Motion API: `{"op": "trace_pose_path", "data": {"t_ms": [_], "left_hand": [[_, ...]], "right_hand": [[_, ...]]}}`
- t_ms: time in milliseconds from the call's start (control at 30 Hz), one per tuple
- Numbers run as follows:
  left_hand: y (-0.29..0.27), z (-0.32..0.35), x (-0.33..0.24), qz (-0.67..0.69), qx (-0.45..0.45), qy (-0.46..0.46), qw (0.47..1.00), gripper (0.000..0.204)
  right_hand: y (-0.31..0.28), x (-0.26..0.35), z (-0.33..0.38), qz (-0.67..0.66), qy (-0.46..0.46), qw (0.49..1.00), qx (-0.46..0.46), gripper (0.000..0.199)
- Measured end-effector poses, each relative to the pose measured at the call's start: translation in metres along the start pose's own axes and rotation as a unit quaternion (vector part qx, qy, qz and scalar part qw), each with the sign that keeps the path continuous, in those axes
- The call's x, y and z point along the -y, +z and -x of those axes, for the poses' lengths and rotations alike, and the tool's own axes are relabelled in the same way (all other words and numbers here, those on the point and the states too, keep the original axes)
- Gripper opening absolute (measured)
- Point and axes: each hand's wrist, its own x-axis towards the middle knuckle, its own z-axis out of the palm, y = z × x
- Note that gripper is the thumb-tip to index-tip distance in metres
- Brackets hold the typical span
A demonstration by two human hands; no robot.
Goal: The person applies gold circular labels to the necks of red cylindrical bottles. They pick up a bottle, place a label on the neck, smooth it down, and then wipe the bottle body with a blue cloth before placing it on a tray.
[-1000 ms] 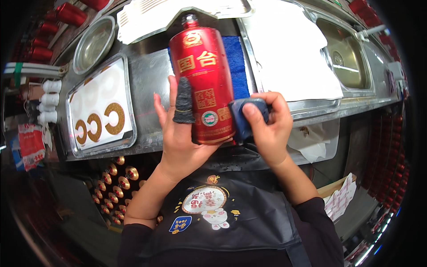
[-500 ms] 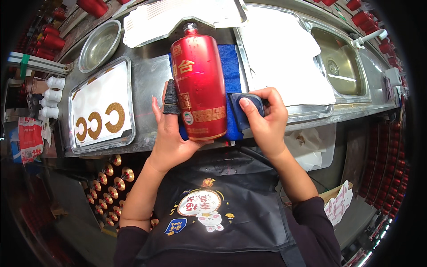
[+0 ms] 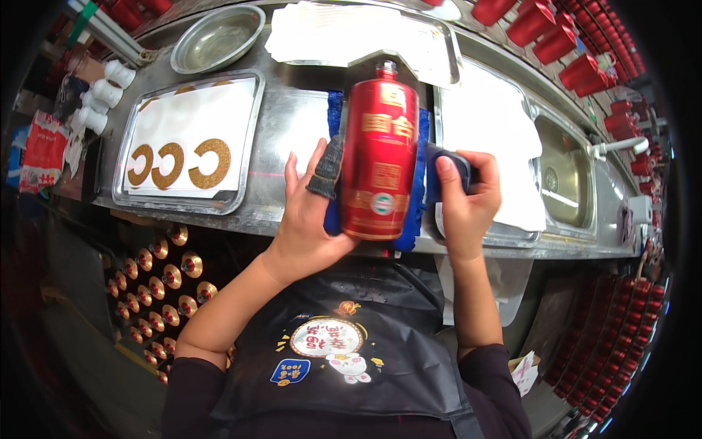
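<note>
Red bottle (image 3: 380,157) lies between left fingers (image 3: 325,168) and right hand (image 3: 464,197).

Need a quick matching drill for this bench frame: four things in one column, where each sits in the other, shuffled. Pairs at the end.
Things:
1. red bottle
2. round metal bowl
3. gold C-shaped stickers
4. dark blue pad

Places:
A. on the white sheet in the tray at the left
B. gripped in the right hand, beside the bottle
C. lying over the blue cloth, held by the left hand
D. at the back left of the steel bench

Pairs: 1-C, 2-D, 3-A, 4-B
</note>
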Motion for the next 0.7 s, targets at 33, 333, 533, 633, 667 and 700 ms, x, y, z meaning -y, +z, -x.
{"op": "trace_pose_path", "data": {"t_ms": [33, 333, 533, 633, 667, 700], "left_hand": [[0.0, 0.001, -0.003, -0.023, -0.005, 0.017, 1.0, 0.099], [0.008, -0.006, -0.006, 0.006, -0.059, 0.087, 0.994, 0.105], [0.018, -0.001, 0.001, 0.074, -0.081, 0.004, 0.994, 0.113], [0.021, -0.003, 0.003, 0.041, -0.102, 0.053, 0.993, 0.108], [0.022, -0.004, 0.003, 0.025, -0.097, 0.058, 0.993, 0.106], [0.021, -0.004, 0.003, 0.037, -0.109, 0.059, 0.992, 0.102]], "right_hand": [[0.004, 0.0, -0.003, -0.035, -0.017, 0.998, -0.039, 0.018], [-0.005, 0.011, 0.06, 0.147, -0.335, 0.912, 0.185, 0.042], [-0.001, 0.015, 0.049, 0.156, -0.217, 0.963, 0.013, 0.034], [0.007, 0.022, 0.054, 0.191, -0.374, 0.899, 0.126, 0.035], [0.009, 0.025, 0.058, 0.159, -0.374, 0.9, 0.159, 0.035], [0.008, 0.027, 0.058, 0.132, -0.355, 0.909, 0.175, 0.036]]}}
